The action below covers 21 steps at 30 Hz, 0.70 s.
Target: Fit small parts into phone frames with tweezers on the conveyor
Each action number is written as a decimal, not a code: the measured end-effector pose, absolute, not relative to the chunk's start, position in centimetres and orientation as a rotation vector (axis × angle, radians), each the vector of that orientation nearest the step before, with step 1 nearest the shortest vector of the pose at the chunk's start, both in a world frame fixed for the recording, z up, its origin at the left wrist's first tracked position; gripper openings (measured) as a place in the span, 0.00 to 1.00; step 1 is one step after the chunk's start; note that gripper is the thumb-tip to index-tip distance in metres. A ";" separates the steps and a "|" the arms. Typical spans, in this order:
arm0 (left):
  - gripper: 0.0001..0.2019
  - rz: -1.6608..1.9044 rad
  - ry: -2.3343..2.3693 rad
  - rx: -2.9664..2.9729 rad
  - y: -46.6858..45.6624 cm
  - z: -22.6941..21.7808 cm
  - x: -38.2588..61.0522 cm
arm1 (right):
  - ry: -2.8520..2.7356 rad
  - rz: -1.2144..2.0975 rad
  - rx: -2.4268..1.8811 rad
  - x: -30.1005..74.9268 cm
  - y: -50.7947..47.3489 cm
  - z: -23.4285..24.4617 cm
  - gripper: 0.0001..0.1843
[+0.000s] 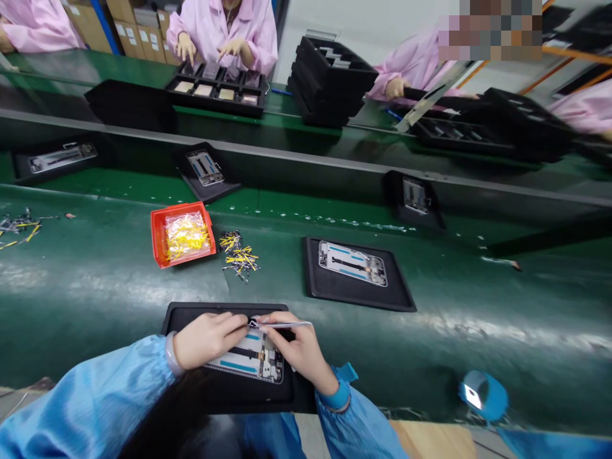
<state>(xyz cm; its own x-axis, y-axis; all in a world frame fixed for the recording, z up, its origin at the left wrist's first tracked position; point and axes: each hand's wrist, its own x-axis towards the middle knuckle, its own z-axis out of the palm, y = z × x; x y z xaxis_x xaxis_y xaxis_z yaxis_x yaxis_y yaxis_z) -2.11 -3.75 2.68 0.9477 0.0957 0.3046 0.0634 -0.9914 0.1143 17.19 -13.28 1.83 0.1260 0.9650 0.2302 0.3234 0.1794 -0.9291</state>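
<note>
At the near edge of the green conveyor belt (421,306), both hands are on the job over a black mat (224,308)! The right hand (299,350) is closed on slim metal tweezers (291,324), and their tip meets a small dark piece at the top of a phone frame (248,363). The left hand (208,341) curls in against that same spot, though I can't tell whether it's gripping anything. So this frame is in hand, while another phone frame (352,262) sits on its own mat (329,294) with no hand on it. Further up the belt, more frames lie on mats. A red tray (153,234) holds a well-filled bag of yellow-tagged parts (187,236), and a loose heap of those parts (238,255) lies just beside it.
</note>
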 end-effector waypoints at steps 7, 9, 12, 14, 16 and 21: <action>0.16 0.447 0.151 3.037 -3.9 2.7 -2.0 | -1.403 0.702 -1.333 17.3 -13.3 2.1 0.03; 0.16 0.462 0.155 3.034 -4.0 2.7 -1.9 | -1.390 0.700 -1.330 17.3 -13.3 2.1 0.02; 0.16 0.479 0.162 3.030 -4.0 2.8 -1.9 | -1.391 0.692 -1.328 17.2 -13.3 2.0 0.02; 0.15 0.455 0.162 3.031 -4.0 2.6 -1.9 | -1.398 0.682 -1.327 17.2 -13.3 1.9 0.02; 0.14 0.422 0.157 3.027 -4.0 2.5 -1.9 | -1.403 0.682 -1.333 17.3 -13.3 1.9 0.03; 0.14 0.432 0.147 3.016 -4.1 2.3 -1.9 | -1.438 0.725 -1.350 17.3 -13.4 1.8 0.03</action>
<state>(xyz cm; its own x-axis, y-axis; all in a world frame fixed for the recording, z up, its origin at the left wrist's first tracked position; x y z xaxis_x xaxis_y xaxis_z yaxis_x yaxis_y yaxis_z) -1.90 -4.06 2.31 0.9553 0.1081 0.2751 0.0822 -0.9912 0.1042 17.32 -13.43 1.85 0.1157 0.9597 0.2561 0.3644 0.1988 -0.9098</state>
